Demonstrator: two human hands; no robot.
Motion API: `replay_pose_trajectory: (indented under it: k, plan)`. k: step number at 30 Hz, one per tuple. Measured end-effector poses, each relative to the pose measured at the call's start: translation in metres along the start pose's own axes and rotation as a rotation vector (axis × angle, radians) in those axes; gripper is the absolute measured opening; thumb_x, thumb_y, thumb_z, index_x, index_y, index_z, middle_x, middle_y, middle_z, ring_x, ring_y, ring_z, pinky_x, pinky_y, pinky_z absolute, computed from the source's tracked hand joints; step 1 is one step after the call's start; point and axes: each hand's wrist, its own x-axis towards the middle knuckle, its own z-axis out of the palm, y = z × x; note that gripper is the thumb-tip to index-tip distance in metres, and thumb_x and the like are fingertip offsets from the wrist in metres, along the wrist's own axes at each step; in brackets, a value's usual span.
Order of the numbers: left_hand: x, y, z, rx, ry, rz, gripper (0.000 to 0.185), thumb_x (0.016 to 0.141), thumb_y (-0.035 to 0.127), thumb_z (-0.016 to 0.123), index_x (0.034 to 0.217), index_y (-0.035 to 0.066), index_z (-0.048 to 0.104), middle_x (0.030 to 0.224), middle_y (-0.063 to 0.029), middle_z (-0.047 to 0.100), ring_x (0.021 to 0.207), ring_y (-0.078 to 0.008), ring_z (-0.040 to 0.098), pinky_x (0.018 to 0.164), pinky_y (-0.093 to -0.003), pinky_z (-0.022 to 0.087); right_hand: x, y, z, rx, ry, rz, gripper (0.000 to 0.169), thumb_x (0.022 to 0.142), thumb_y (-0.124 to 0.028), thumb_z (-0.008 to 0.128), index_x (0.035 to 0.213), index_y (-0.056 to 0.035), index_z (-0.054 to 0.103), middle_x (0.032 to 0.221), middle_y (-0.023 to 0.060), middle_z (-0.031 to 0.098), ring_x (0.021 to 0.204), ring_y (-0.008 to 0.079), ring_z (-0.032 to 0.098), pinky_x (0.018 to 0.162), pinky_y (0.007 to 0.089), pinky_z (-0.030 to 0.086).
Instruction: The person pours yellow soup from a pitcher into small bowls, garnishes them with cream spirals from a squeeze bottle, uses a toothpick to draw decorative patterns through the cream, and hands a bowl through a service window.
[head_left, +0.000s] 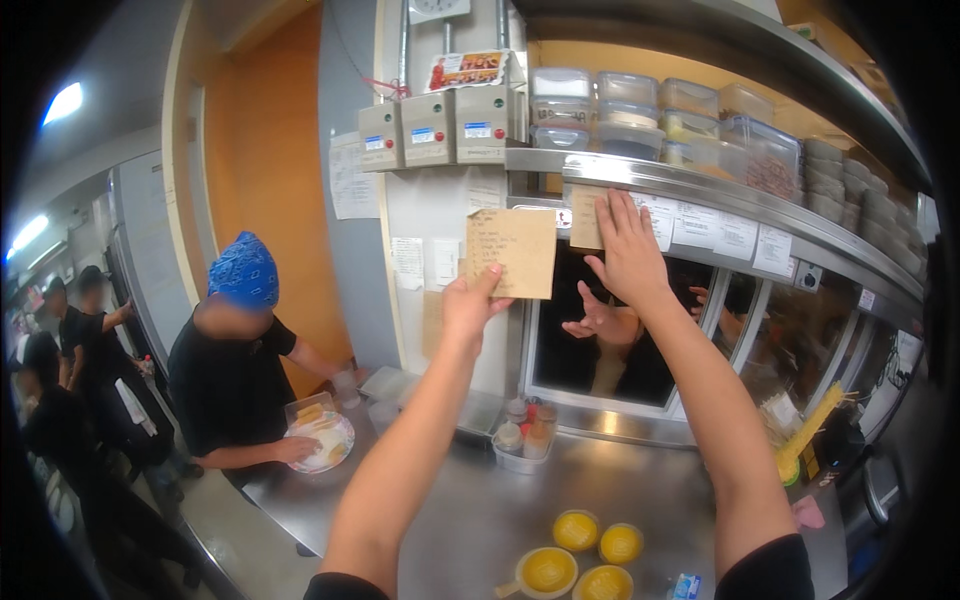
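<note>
My left hand (472, 300) pinches a square of brown paper (517, 247) between thumb and fingers, raised in front of the wall. Handwriting covers part of that paper. My right hand (630, 247) is raised with straight fingers, its palm towards the steel shelf's edge (675, 169). Its fingertips overlap a second brown paper (585, 217) that hangs under this edge. Several white printed slips (694, 223) hang in a row to the right of it. Below, the dark window (555, 352) shows what looks like the reflection of a hand.
Yellow-lined bowls (549, 572) stand on the steel counter (465, 517), near a tub of condiment bottles (523, 457). At left, a person in a blue bandana (244, 270) leans over a plate of food (322, 446). Lidded plastic containers (630, 112) and stacked grey bowls (825, 176) fill the shelf.
</note>
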Motion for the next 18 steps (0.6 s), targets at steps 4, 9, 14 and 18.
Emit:
replay_pose_trajectory:
  k: [4, 9, 14, 18]
  plan:
    - [-0.021, 0.004, -0.008, -0.001, -0.028, -0.006, 0.035, 0.097, 0.024, 0.065, 0.119, -0.002, 0.059, 0.111, -0.0114, 0.068, 0.097, -0.0174, 0.067, 0.086, -0.0296, 0.056, 0.001, -0.007, -0.004, -0.002, -0.03, 0.038, 0.084, 0.081, -0.031, 0.074, 0.148, -0.0002, 0.032, 0.153, 0.0206, 0.03, 0.145, 0.036, 0.025, 0.118, 0.0514, 0.024]
    - [-0.049, 0.014, -0.01, -0.008, -0.006, -0.01, 0.036, 0.097, 0.024, 0.065, 0.12, -0.003, 0.059, 0.111, -0.0114, 0.068, 0.098, -0.018, 0.067, 0.086, -0.03, 0.056, 0.0, -0.005, -0.004, 0.06, 0.044, -0.006, 0.078, 0.08, -0.022, 0.075, 0.146, -0.0066, 0.035, 0.15, 0.0221, 0.032, 0.143, 0.0402, 0.027, 0.118, 0.0514, 0.026]
    - [-0.067, 0.017, -0.008, -0.016, -0.027, -0.017, 0.036, 0.097, 0.025, 0.065, 0.12, -0.002, 0.059, 0.112, -0.0111, 0.068, 0.099, -0.0178, 0.067, 0.087, -0.0308, 0.056, -0.005, 0.002, -0.016, 0.144, 0.122, -0.103, 0.059, 0.082, -0.016, 0.071, 0.136, -0.0084, 0.048, 0.148, 0.0216, 0.035, 0.141, 0.0405, 0.03, 0.116, 0.049, 0.029]
    - [-0.082, 0.018, -0.008, 0.0, -0.024, -0.028, 0.034, 0.097, 0.024, 0.064, 0.12, -0.001, 0.06, 0.112, -0.0103, 0.068, 0.1, -0.0173, 0.066, 0.087, -0.0309, 0.055, -0.028, -0.03, -0.041, 0.464, 0.344, 0.017, 0.03, 0.085, -0.013, 0.068, 0.113, -0.0042, 0.06, 0.122, 0.019, 0.052, 0.118, 0.0355, 0.05, 0.101, 0.0437, 0.043]
